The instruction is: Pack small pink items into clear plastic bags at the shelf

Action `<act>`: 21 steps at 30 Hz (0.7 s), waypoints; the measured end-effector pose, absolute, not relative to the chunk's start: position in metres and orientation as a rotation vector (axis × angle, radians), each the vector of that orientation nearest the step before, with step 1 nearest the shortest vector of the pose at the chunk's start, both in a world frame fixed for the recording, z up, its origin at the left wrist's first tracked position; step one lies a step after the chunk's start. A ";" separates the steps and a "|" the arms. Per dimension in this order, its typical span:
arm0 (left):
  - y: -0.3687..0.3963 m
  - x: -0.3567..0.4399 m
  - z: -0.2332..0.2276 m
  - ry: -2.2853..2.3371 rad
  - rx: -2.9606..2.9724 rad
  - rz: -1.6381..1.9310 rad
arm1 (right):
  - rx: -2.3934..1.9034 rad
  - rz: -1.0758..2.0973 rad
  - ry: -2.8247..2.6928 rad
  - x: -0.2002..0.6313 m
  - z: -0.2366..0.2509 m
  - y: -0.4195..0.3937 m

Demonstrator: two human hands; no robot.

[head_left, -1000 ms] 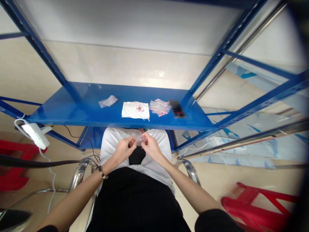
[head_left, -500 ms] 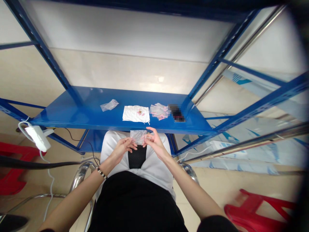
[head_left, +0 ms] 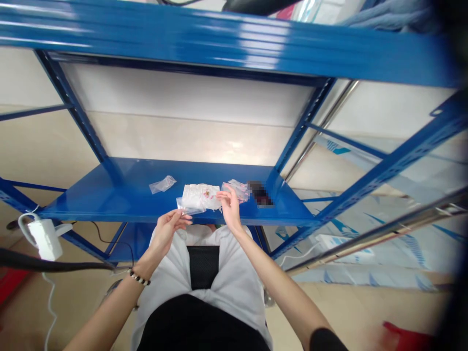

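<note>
My left hand [head_left: 168, 231] pinches the edge of a clear plastic bag [head_left: 193, 208] at the front edge of the blue shelf. The bag overlaps the near left part of a white cloth [head_left: 190, 193]. Small pink and yellowish pieces [head_left: 207, 194], too small to name, lie on the cloth's right part. My right hand [head_left: 230, 207] is over the right edge of the cloth, fingers stretched out and apart, with nothing visible in them. Just behind and beside it are clear bags with pink contents [head_left: 241, 189], partly covered by the hand.
Another clear bag [head_left: 163, 185] lies on the left of the blue shelf [head_left: 124, 195]. A dark, blurred-out object [head_left: 260, 193] is at the right. Blue uprights and an upper beam [head_left: 164, 46] frame the space. A white power strip [head_left: 46, 239] hangs at the left.
Both hands have moved forward from above the lap to the shelf. My right hand has let go of the clear bag and gone to the cloth; my left still holds it. The view has tilted up.
</note>
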State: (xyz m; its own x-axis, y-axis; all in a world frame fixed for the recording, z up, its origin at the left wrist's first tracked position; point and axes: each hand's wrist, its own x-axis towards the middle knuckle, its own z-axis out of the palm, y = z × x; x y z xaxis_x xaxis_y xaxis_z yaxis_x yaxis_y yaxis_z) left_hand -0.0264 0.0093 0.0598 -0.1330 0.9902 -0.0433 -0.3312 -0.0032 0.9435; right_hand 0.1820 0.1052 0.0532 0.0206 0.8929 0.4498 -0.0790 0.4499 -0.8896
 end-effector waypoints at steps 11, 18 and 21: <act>0.089 -0.047 0.074 1.248 0.946 1.381 | -1.054 0.768 -1.409 0.138 0.025 0.207; 0.107 -0.044 0.072 1.326 1.021 1.323 | -1.082 0.712 -1.491 0.138 0.019 0.210; 0.107 -0.044 0.073 1.354 1.081 1.267 | -1.075 0.680 -1.529 0.137 0.019 0.210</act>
State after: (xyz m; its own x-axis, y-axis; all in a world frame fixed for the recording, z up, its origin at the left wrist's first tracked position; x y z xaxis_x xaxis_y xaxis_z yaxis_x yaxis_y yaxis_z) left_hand -0.0437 0.1070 0.0731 -0.1530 0.9857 -0.0701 -0.0049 0.0702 0.9975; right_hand 0.1373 0.2104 0.0188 0.0052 0.8966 0.4427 0.2718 0.4248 -0.8635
